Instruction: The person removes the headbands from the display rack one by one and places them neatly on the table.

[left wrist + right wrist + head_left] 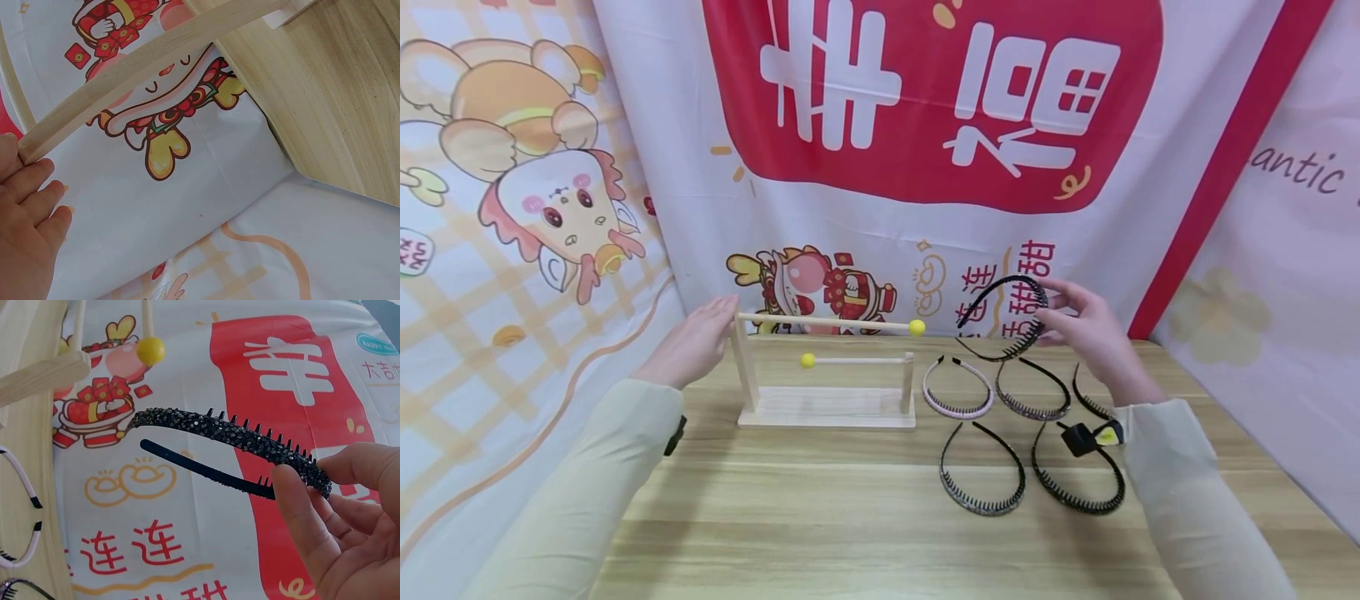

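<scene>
A black headband with comb teeth and dark glittery stones [219,432] is held up above the table by my right hand [1086,329]. The thumb and fingers pinch it on its curved side, and its two ends point left towards a wooden stand [835,419]. That stand has a tall post, a short post and two horizontal rods with yellow balls [917,328] on their tips. Both rods are bare. At the top of the tall post [125,87], my left hand [692,343] grips the wood with its fingertips; part of its grip is out of view.
Right of the stand, several headbands lie on the wooden table [790,517]: a pale pink one [958,413], a grey glittery one [983,505] and darker ones, including one [1075,502] partly behind the right wrist's camera. Printed cloth [880,187] hangs behind the table.
</scene>
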